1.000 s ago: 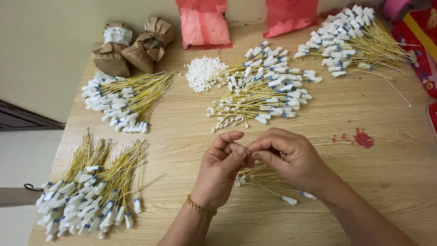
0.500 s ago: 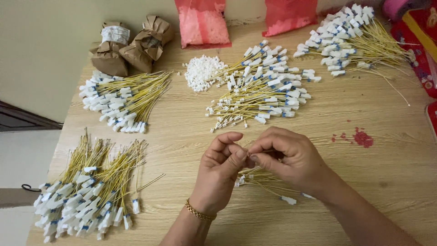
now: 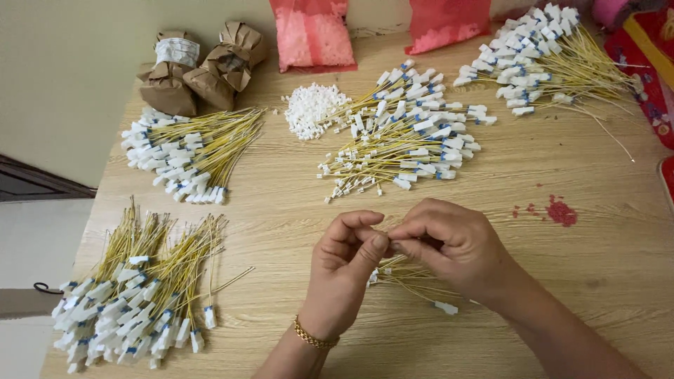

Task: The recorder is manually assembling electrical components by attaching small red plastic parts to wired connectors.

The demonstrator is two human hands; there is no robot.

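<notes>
While both hands meet above the desk [image 3: 295, 210], the left hand [image 3: 344, 270] and right hand [image 3: 453, 245] each keep a pinching grip on one yellow wire [image 3: 414, 279], just over a small bunch of wires [image 3: 407, 270].

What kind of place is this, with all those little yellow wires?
Probably a small home workshop for piecework. A light wooden table holds bundles of thin yellow wires with white plastic plugs, a heap of loose white plastic plugs and brown paper parcels. The hands, left and right, pinch one wire together.
</notes>
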